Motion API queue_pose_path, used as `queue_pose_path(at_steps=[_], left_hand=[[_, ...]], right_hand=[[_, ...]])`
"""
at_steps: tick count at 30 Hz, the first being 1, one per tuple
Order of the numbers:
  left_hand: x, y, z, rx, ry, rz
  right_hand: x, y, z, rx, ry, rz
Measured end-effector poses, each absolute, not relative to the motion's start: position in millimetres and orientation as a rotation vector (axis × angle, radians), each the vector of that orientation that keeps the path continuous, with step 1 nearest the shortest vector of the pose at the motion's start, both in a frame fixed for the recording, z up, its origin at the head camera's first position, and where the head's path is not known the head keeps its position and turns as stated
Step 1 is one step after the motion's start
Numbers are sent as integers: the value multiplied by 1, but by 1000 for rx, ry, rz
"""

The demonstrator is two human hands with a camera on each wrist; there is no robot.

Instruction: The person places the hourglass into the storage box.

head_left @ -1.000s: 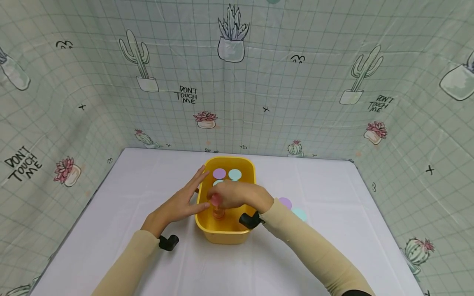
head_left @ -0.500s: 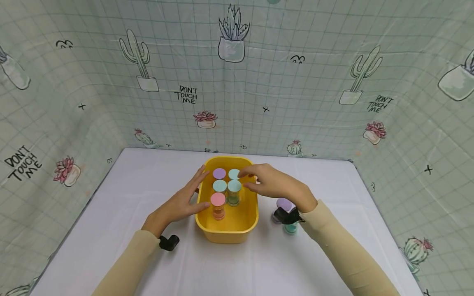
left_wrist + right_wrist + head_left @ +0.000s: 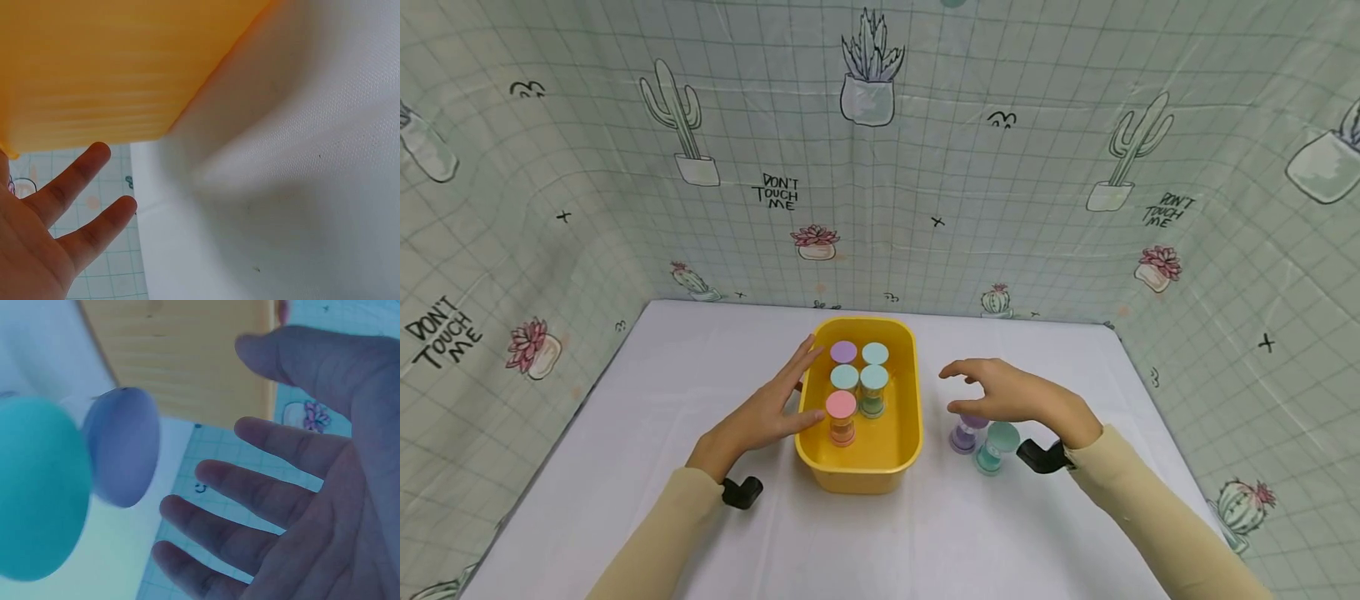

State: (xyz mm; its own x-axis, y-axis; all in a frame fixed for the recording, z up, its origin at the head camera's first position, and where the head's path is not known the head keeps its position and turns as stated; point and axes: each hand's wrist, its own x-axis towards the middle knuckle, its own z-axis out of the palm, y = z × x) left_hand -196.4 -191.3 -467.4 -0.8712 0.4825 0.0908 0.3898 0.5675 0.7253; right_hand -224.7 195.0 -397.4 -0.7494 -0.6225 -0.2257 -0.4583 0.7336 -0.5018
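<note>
My left hand [image 3: 769, 410] rests at the left rim of a yellow plastic bin [image 3: 859, 482], thumb and fingers spread. In the left wrist view two straight fingers [image 3: 100, 234] show beside the bin wall. Inside the bin several small sand timers stand upright: a pink one [image 3: 841, 406] nearest me, a purple one [image 3: 843, 352] at the back, and others with pale blue caps [image 3: 874, 377]. My right hand [image 3: 1011, 392] hovers to the right of the bin, holding nothing, its fingers apart. Just below it stand a purple sand timer [image 3: 967, 434] and a teal one [image 3: 996, 447].
A white cloth [image 3: 737, 533] covers the table. Behind and at both sides hangs a gridded curtain [image 3: 880, 175] printed with cacti. A black wrist camera [image 3: 742, 492] sits on the left wrist and another camera [image 3: 1042, 456] on the right.
The right hand has let go of the pink sand timer inside the bin, then moved right, out of the bin, to above the two timers on the table. The left hand has stayed put.
</note>
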Motion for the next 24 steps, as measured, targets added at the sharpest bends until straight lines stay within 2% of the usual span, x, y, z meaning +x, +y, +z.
queue_pose_path(at_steps=[11, 24], left_hand=[[-196, -191, -467, 738, 2679, 1190], [-196, -191, -467, 743, 2680, 1189]], right_hand=[[-225, 204, -413, -717, 2454, -524], [-230, 209, -422, -708, 2427, -479]])
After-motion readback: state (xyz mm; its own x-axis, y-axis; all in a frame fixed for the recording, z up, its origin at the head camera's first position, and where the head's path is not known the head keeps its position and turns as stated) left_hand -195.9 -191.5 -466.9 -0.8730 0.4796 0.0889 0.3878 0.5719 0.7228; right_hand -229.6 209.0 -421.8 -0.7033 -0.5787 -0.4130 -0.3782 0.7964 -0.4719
